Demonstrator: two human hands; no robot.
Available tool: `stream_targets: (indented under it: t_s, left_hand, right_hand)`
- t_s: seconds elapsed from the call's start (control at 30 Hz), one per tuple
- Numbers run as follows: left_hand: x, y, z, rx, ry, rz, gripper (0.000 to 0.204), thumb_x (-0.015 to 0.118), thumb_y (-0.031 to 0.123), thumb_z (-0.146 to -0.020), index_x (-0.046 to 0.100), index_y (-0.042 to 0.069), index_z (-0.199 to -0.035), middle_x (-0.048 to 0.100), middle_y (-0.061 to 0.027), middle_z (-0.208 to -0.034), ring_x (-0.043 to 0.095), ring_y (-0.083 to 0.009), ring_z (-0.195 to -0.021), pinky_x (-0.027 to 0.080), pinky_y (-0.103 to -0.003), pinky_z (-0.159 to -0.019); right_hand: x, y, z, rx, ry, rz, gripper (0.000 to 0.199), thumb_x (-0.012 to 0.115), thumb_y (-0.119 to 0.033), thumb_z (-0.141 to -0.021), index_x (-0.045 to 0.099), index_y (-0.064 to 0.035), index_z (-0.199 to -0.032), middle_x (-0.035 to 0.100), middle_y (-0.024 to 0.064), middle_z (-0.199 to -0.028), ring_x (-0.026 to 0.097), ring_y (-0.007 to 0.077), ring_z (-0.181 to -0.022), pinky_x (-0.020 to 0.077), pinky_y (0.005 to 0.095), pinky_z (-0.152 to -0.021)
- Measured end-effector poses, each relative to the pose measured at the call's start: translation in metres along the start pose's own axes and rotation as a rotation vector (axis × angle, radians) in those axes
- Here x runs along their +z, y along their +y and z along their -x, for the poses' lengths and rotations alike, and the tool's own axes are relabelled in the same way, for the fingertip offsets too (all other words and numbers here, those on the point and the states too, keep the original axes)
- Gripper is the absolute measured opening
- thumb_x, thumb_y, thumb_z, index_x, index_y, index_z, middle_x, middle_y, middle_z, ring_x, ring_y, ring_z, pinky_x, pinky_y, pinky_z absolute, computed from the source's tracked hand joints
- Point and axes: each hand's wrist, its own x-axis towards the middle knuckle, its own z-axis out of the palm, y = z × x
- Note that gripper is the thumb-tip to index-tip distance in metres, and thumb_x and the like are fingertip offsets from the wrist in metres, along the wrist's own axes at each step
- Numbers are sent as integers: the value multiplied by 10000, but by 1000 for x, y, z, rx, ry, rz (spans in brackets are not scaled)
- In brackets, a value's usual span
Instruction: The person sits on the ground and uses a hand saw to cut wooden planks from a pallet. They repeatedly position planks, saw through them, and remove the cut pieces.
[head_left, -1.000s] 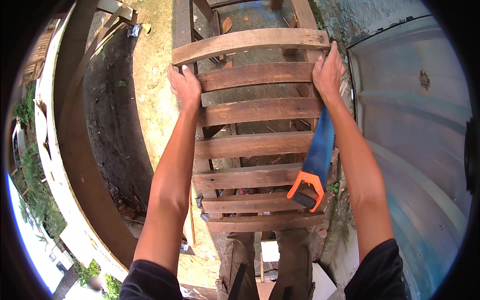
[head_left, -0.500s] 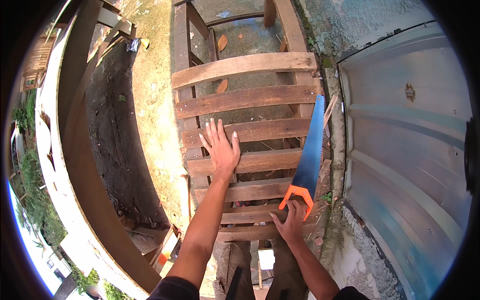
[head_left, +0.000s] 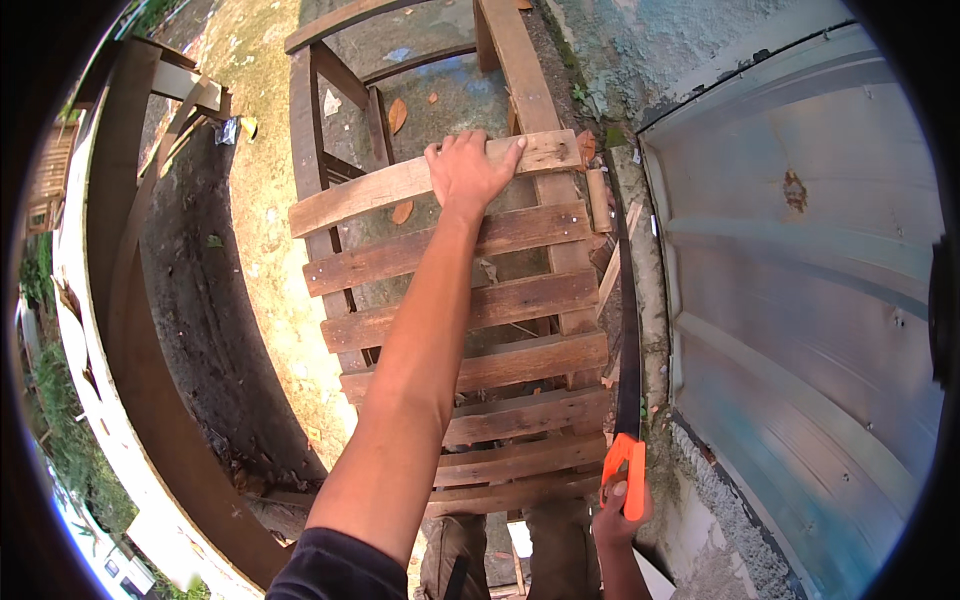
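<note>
Left hand [head_left: 468,168] at 12 o'clock, fingers curled over top slat [head_left: 400,182] of pallet [head_left: 480,310], likely steadying the frame. Right hand [head_left: 618,512] at 5 o'clock, clamped on orange handle [head_left: 628,462] of saw [head_left: 627,310]; blade runs up pallet's right edge toward 1 o'clock, seemingly lined up along rail. Seven slats visible, one saw. Metal sheet [head_left: 800,300] at 3 o'clock.

A weathered slatted wooden gate [head_left: 450,330] is standing upright at centre; a hand saw [head_left: 628,380] with orange handle is hanging edge-on along its three-o'clock side.
</note>
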Motion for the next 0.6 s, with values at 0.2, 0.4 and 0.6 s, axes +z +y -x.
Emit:
stream_targets:
  t_s: [0.2, 0.4, 0.6]
  left_hand:
    - [12, -6, 2, 37, 168, -62, 619, 603, 647, -875, 700, 42, -967, 677, -122, -1001, 610, -299, -1048, 353, -476, -1020]
    - [14, -6, -2, 57, 165, -100, 591, 649, 604, -825, 686, 41, -1001, 667, -107, -986, 611, -293, -1035, 369, -474, -1012]
    - [14, -5, -1, 60, 132, -145, 592, 667, 576, -804, 674, 42, -1060, 660, -104, -1024, 608, -282, -1050, 382, -471, -1012]
  right_hand:
    - [84, -19, -93, -176, -94, 54, 303, 650, -281, -975, 599, -12, -845, 569, 46, -681, 532, 153, -567, 415, 300, -526]
    - [165, -52, -176, -334, -145, -56, 224, 740, -148, -911, 582, -21, -814, 531, 61, -625, 488, 178, -510, 402, 325, -506]
    - [181, -47, -188, -327, -169, -113, 232, 725, -125, -913, 577, -17, -772, 512, 77, -583, 481, 210, -481, 391, 340, -491]
